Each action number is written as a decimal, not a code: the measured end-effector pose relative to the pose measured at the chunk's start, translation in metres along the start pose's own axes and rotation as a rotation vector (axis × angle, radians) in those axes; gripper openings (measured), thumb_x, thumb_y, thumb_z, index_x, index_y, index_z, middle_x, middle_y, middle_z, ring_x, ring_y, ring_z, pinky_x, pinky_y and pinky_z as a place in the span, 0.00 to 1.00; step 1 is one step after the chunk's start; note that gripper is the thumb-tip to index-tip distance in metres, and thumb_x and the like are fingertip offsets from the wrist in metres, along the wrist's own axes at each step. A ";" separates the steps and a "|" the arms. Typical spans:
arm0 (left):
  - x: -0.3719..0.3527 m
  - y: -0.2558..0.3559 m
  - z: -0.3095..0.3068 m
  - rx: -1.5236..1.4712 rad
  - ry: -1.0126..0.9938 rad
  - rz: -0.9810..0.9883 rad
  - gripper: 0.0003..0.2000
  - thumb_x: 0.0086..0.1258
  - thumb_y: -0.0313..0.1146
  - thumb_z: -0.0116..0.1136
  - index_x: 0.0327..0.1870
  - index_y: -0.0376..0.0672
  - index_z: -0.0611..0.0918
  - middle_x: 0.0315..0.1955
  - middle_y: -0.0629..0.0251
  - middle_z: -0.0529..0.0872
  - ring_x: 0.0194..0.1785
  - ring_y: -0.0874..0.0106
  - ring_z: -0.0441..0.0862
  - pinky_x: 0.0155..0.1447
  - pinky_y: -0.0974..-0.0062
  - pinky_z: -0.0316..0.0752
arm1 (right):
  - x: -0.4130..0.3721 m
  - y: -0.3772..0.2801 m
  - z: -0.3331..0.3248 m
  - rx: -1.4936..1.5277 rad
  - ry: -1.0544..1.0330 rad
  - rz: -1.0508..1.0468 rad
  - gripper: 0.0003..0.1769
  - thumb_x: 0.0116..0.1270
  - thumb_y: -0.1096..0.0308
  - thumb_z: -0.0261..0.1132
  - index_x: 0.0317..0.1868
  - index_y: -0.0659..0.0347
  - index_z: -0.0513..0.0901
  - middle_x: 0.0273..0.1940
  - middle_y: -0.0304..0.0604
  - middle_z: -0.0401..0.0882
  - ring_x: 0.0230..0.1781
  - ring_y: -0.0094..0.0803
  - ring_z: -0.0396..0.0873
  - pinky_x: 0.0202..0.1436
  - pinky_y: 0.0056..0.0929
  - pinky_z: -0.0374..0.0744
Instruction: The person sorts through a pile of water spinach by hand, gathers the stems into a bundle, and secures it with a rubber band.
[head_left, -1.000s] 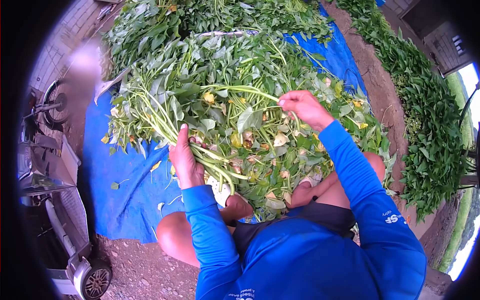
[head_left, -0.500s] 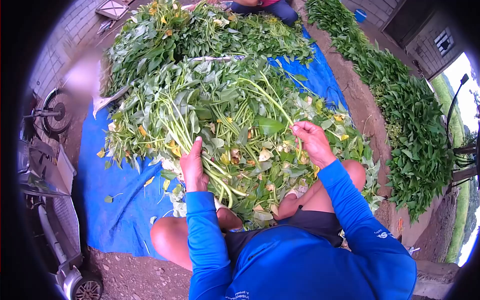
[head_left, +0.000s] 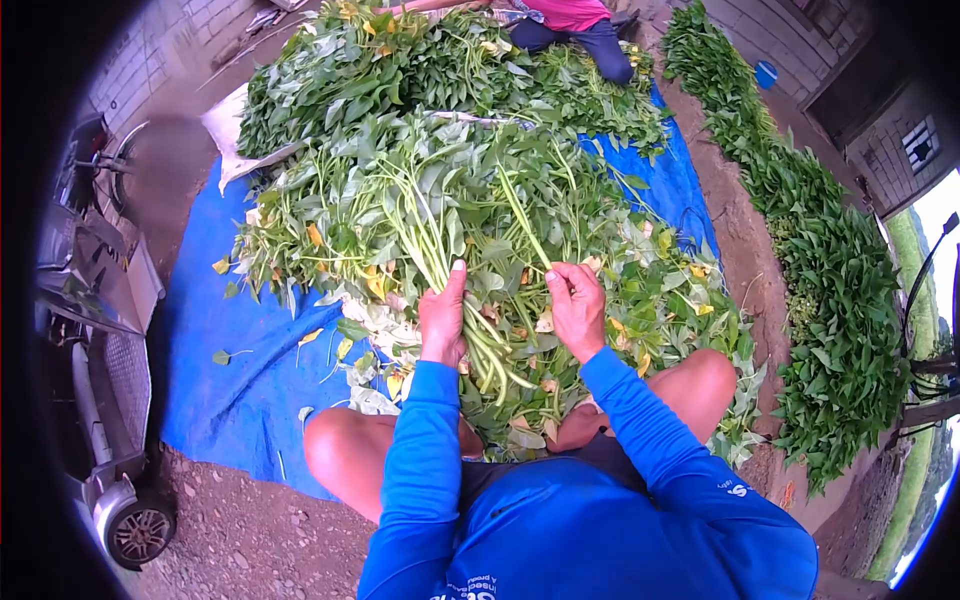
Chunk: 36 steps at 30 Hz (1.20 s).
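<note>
My left hand [head_left: 442,320] is closed around a bunch of leafy green stems [head_left: 422,235], which look like water spinach. Their leaves fan out away from me, and the thick cut ends stick out below my fist. In my right hand [head_left: 578,312], a single green stem [head_left: 521,216] is pinched between thumb and fingers, its leafy end pointing up and left. Both hands are above a broad heap of loose greens [head_left: 600,235] with some yellowed leaves in it. Where the single stem's leaves meet the heap, I cannot separate them.
A blue tarp [head_left: 250,400] lies under the heap. Another person [head_left: 575,40] sits beyond the far pile of greens [head_left: 380,70]. A long row of greens [head_left: 820,270] runs along the right. Wheeled vehicles, one with a small wheel [head_left: 140,533], stand at the left.
My left hand has moved right with its bunch, and my right hand has come left and slightly down, so they are closer together. The leaf near my right fingertips is no longer seen there.
</note>
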<state>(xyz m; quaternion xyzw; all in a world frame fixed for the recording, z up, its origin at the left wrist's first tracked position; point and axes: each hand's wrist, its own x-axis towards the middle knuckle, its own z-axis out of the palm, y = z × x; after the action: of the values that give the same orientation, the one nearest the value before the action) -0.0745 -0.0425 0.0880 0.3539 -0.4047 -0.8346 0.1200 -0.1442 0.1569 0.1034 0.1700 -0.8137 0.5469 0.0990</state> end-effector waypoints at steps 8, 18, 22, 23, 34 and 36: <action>0.046 -0.115 -0.044 -0.130 0.010 -0.201 0.31 0.73 0.57 0.75 0.58 0.38 0.81 0.42 0.62 0.89 0.36 0.70 0.84 0.45 0.63 0.85 | -0.114 0.065 0.041 0.064 -0.512 0.419 0.14 0.79 0.66 0.69 0.55 0.69 0.90 0.37 0.33 0.87 0.36 0.21 0.78 0.42 0.29 0.79; 0.024 -0.103 -0.049 0.276 0.258 -0.087 0.21 0.74 0.48 0.75 0.34 0.34 0.87 0.27 0.63 0.87 0.25 0.72 0.80 0.31 0.68 0.76 | -0.098 0.057 0.049 0.181 -0.737 0.505 0.14 0.82 0.62 0.67 0.55 0.64 0.89 0.37 0.38 0.86 0.35 0.26 0.81 0.42 0.32 0.82; 0.015 -0.028 -0.047 0.353 0.369 0.194 0.24 0.77 0.51 0.73 0.34 0.37 0.81 0.21 0.67 0.81 0.21 0.74 0.75 0.28 0.70 0.73 | -0.040 0.120 0.061 -0.030 -0.164 0.511 0.12 0.79 0.64 0.68 0.53 0.63 0.89 0.41 0.43 0.91 0.38 0.30 0.86 0.45 0.31 0.85; 0.014 -0.010 -0.047 0.370 0.422 0.264 0.24 0.78 0.52 0.72 0.34 0.37 0.84 0.20 0.69 0.79 0.20 0.76 0.74 0.27 0.72 0.71 | -0.029 0.157 0.068 -0.185 -0.174 0.406 0.14 0.76 0.63 0.69 0.55 0.62 0.89 0.48 0.51 0.93 0.47 0.42 0.91 0.55 0.38 0.87; 0.024 0.015 -0.053 0.216 0.342 0.140 0.22 0.78 0.52 0.71 0.43 0.36 0.88 0.26 0.66 0.85 0.21 0.75 0.78 0.26 0.74 0.74 | -0.006 0.177 0.068 -0.227 -0.491 0.550 0.23 0.71 0.56 0.76 0.60 0.61 0.90 0.56 0.53 0.92 0.59 0.47 0.89 0.67 0.41 0.83; 0.028 0.010 -0.050 0.190 0.337 0.136 0.22 0.78 0.52 0.72 0.44 0.35 0.88 0.25 0.67 0.83 0.21 0.74 0.77 0.26 0.74 0.74 | 0.009 0.170 0.054 -0.116 -0.472 0.502 0.18 0.70 0.64 0.77 0.57 0.64 0.90 0.51 0.48 0.92 0.52 0.37 0.89 0.62 0.34 0.83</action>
<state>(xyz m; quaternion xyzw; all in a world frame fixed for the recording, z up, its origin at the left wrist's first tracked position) -0.0607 -0.0924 0.0610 0.4701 -0.4789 -0.7116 0.2083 -0.2171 0.1642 -0.0598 0.0804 -0.8603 0.4527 -0.2201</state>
